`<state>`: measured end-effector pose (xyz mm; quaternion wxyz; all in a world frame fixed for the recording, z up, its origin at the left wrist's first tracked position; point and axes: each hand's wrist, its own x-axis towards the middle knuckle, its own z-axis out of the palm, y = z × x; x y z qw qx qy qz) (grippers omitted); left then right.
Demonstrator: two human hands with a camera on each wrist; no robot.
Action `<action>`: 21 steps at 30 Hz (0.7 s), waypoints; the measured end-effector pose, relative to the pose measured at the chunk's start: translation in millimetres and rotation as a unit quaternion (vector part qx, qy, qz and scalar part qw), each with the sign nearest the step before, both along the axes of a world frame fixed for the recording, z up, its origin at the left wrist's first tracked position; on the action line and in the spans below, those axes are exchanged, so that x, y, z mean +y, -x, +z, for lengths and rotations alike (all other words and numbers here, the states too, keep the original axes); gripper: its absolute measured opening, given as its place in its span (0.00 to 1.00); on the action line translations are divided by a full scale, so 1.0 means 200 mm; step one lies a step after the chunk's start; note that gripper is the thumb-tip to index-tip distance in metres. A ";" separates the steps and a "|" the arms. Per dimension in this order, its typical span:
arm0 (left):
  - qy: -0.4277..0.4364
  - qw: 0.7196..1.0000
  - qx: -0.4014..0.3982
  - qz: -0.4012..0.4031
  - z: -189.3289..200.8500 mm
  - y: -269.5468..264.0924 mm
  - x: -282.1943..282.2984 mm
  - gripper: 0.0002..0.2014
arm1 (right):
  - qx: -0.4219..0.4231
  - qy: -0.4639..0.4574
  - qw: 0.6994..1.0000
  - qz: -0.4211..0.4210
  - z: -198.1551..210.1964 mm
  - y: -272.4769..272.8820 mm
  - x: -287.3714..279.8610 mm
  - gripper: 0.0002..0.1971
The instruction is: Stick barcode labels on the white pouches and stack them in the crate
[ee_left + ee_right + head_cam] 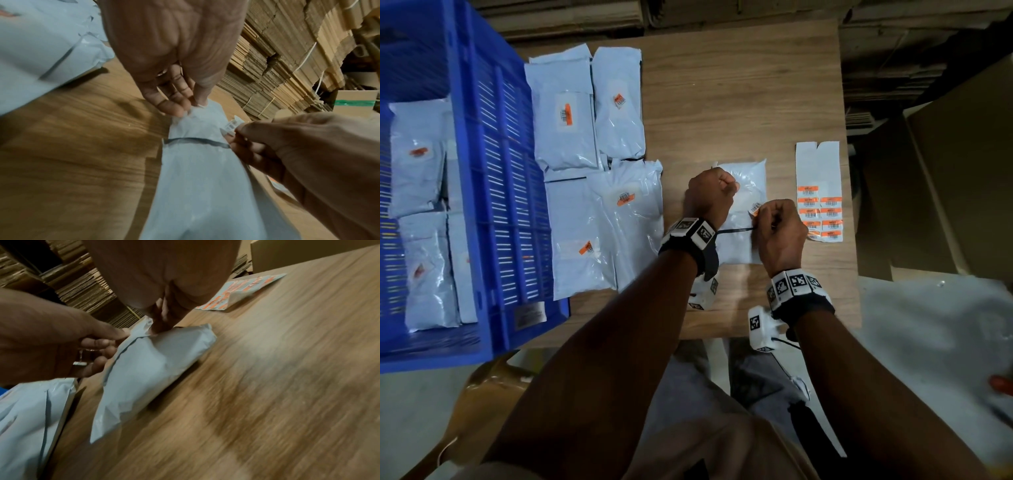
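Observation:
A white pouch (748, 192) (201, 178) (154, 369) lies flat on the wooden table in front of me. My left hand (726, 186) (191, 108) (115, 340) pinches its far left edge between thumb and fingers. My right hand (756, 214) (236, 129) (158, 331) pinches an orange-and-white barcode label (755, 208) (232, 125) just over the pouch's right side. Whether the label touches the pouch cannot be told. The label sheet (820, 205) (242, 290) lies to the right of the pouch. The blue crate (465, 171) stands at the left with several labelled pouches inside.
Several labelled pouches (565, 116) lie on the table between the crate and my hands; another pouch (30, 418) shows at the right wrist view's lower left. Stacked cardboard (287, 56) rises behind the table (739, 102). A brown box (962, 171) stands at the right.

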<state>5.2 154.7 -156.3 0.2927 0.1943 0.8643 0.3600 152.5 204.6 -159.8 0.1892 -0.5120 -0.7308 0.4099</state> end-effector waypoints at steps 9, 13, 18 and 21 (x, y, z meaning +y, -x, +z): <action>-0.055 0.994 0.069 -0.059 -0.04 -0.13 -0.18 0.22 | 0.091 0.022 0.994 -0.048 0.00 0.04 -0.03 0.02; -0.039 0.991 0.087 -0.095 -0.02 -0.14 -0.20 0.24 | 0.078 0.014 0.996 -0.033 0.01 0.03 -0.02 0.03; -0.007 0.990 0.082 -0.117 0.00 -0.14 -0.19 0.24 | 0.079 0.007 0.996 -0.028 0.03 0.03 -0.03 0.03; -0.001 0.988 0.083 -0.127 0.01 -0.13 -0.19 0.24 | 0.080 0.013 0.996 -0.032 0.02 0.02 -0.04 0.06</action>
